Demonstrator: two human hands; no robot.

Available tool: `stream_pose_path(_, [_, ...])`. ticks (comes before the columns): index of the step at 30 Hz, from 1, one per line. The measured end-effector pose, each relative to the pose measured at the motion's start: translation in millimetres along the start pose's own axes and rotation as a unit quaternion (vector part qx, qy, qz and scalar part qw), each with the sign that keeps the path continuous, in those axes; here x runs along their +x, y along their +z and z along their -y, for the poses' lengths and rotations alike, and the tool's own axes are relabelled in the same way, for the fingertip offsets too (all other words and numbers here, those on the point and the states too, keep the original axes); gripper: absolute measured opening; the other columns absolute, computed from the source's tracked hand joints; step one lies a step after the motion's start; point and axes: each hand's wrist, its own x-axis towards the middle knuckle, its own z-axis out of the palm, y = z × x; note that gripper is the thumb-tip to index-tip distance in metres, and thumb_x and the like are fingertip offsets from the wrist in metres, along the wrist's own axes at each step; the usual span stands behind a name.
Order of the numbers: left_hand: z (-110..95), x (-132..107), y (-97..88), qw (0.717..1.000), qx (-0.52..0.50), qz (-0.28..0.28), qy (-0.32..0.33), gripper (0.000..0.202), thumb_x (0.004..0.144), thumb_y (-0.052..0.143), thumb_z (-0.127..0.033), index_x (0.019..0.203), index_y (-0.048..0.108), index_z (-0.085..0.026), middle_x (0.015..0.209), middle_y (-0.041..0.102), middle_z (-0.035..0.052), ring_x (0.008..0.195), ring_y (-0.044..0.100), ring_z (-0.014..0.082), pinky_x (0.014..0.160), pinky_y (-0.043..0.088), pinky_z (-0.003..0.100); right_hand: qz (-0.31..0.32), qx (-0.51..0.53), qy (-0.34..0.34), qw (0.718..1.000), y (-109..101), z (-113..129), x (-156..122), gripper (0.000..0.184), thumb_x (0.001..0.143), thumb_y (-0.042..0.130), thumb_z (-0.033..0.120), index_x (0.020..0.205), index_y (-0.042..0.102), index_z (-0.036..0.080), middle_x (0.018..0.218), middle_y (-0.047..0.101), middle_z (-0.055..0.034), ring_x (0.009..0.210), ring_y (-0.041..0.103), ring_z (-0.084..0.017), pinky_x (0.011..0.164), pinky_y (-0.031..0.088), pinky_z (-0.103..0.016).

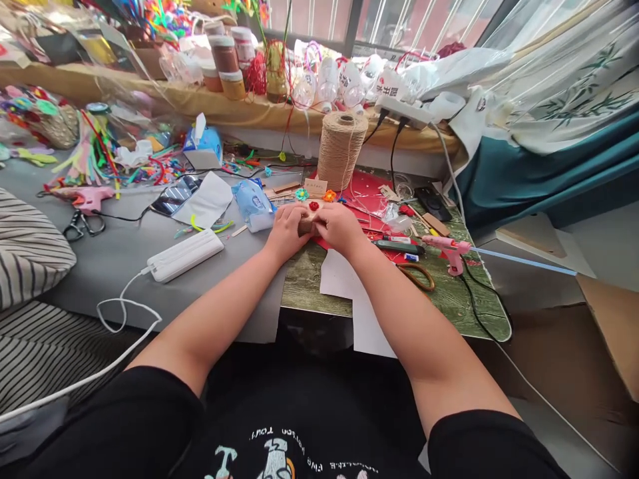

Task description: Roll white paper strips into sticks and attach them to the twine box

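Note:
My left hand [289,229] and my right hand [342,227] meet over the table's near part. Between them they grip a small brown craft piece [305,227], fingers closed on its two sides. A red flower [313,206] shows on its top, between my fingertips. Just behind stand a small lettered card [315,187], a teal flower [301,194] and an orange flower [329,195]. Whether these are fixed to the held piece I cannot tell. My fingers hide most of its sides.
A large twine spool [342,150] stands behind my hands. To the right lie a pink glue gun [449,251], a dark-handled cutter [399,247] and a brown cord loop [418,276]. On the left are a wipes pack [252,203], a white power bank [186,255] and scissors [82,225].

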Motion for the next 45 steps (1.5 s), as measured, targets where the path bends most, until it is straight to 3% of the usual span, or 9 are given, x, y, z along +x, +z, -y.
stream_pose_path(11, [-5,0,1.4,1.0,0.006,-0.006,-0.01,0.04,0.079,0.077,-0.029,0.112,0.055,-0.024,0.133,0.058,0.0085,0.127,0.048,0.0311,0.113,0.037,0.047,0.045,-0.046,-0.034,0.997,-9,3,-3,0.022,0.088,0.054,0.01,0.092,0.075,0.015,0.091,0.067,-0.0103,0.089,0.059,-0.026,0.084,0.044,-0.037])
stream_pose_path(15, [-4,-1,3.1,1.0,0.001,-0.015,-0.01,0.037,0.08,0.075,-0.026,0.112,0.055,-0.024,0.133,0.058,0.0082,0.129,0.047,0.0306,0.115,0.036,0.048,0.032,-0.039,-0.036,0.998,-7,4,-3,0.013,0.087,0.06,0.014,0.087,0.073,0.017,0.091,0.066,-0.0098,0.09,0.058,-0.026,0.085,0.045,-0.037])
stream_pose_path(21, [-3,0,-2.4,1.0,-0.01,-0.014,0.006,0.039,0.078,0.076,-0.025,0.112,0.056,-0.024,0.131,0.06,0.008,0.129,0.049,0.0286,0.114,0.037,0.045,0.007,-0.041,-0.011,0.999,-1,6,0,0.017,0.091,0.056,0.012,0.081,0.068,0.017,0.091,0.067,-0.0105,0.091,0.057,-0.026,0.086,0.045,-0.037])
stream_pose_path(26, [-6,2,-10.9,0.999,-0.035,-0.014,0.004,0.035,0.083,0.074,-0.03,0.113,0.057,-0.024,0.128,0.064,0.0068,0.127,0.053,0.0277,0.114,0.038,0.044,0.014,-0.038,-0.006,0.999,0,4,-1,0.017,0.095,0.055,0.015,0.083,0.067,0.018,0.091,0.067,-0.011,0.09,0.056,-0.026,0.086,0.044,-0.038])
stream_pose_path(45, [-9,3,-11.6,1.0,-0.02,0.0,-0.018,0.029,0.085,0.072,-0.029,0.112,0.061,-0.023,0.131,0.064,0.0075,0.127,0.053,0.0279,0.114,0.037,0.044,0.001,-0.042,-0.025,0.999,4,-3,3,0.016,0.094,0.058,0.017,0.084,0.069,0.016,0.088,0.066,-0.0106,0.088,0.056,-0.026,0.085,0.043,-0.038])
